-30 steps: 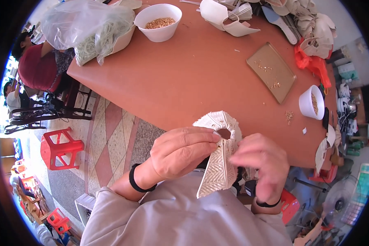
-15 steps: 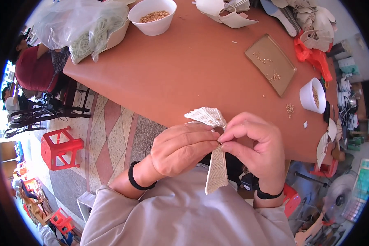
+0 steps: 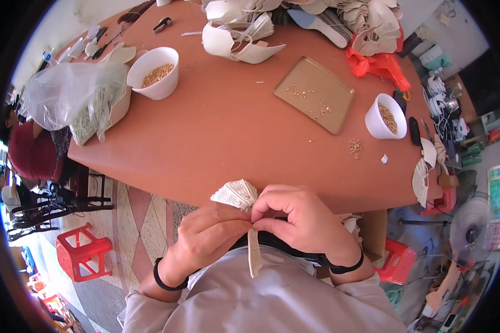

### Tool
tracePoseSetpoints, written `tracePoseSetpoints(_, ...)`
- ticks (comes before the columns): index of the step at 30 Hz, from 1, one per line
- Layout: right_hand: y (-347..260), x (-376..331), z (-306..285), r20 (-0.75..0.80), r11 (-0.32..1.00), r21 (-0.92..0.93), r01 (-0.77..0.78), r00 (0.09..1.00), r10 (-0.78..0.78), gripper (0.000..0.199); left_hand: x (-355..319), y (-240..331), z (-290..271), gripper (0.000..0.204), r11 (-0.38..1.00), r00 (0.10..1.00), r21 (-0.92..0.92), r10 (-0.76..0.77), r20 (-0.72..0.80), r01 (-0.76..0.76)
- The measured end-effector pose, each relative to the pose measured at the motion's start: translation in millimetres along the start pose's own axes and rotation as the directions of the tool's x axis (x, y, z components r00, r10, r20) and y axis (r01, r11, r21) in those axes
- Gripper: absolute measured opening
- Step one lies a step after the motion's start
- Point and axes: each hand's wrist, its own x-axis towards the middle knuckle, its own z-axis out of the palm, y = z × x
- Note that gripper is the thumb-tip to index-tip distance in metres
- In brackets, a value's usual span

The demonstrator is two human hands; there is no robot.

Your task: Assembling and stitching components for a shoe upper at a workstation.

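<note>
My left hand (image 3: 205, 230) is closed, its fingers pinching a cream folding fan (image 3: 235, 193) with a carved pattern near its narrow middle. Above my fingers the blades spread out a little; below them a slim end (image 3: 254, 258) hangs down over my lap. Thumb and forefinger of my right hand (image 3: 300, 216) press together at the same spot. Whether a small part sits between those fingertips is hidden. Both hands are held at the near edge of the brown table (image 3: 216, 133).
A gold tray (image 3: 294, 102) with small brass-coloured bits lies beyond my right hand. Two white bowls, one left (image 3: 169, 89) and one right (image 3: 375, 125), hold similar bits. A small pile (image 3: 354, 147) is loose on the table. A red stool (image 3: 83, 252) stands at left.
The view has shifted, showing more of the table's far side. Both hands still pinch the fan; its lower end now appears narrower, turned more edge-on.
</note>
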Motion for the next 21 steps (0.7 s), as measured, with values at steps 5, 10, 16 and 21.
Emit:
tracePoseSetpoints(5,3.8,-6.7,-0.5,-0.015,1.000,-0.017,0.022,1.000,-0.022,0.010,5.7,9.1,-0.8,0.026,0.995,0.995,0.024,-0.094,0.035,0.093)
tracePoseSetpoints(10,14.2,-11.5,3.9,-0.027,0.998,0.026,0.057,0.998,-0.056,0.014,17.2,20.4,-3.5,0.025,0.977,0.970,0.015,-0.214,0.112,0.214)
tracePoseSetpoints(16,19.9,-29.0,-17.0,-0.264,0.943,0.312,-0.112,0.944,0.199,0.004,27.6,18.7,-15.7,0.022,0.930,0.919,-0.004,-0.361,0.160,0.367)
tracePoseSetpoints(21,71.8,-69.3,-84.1,-0.768,0.843,-0.342,-0.416,0.641,0.005,0.007,51.6,23.9,-41.5,0.017,0.539,0.680,-0.468,-0.704,0.206,0.700)
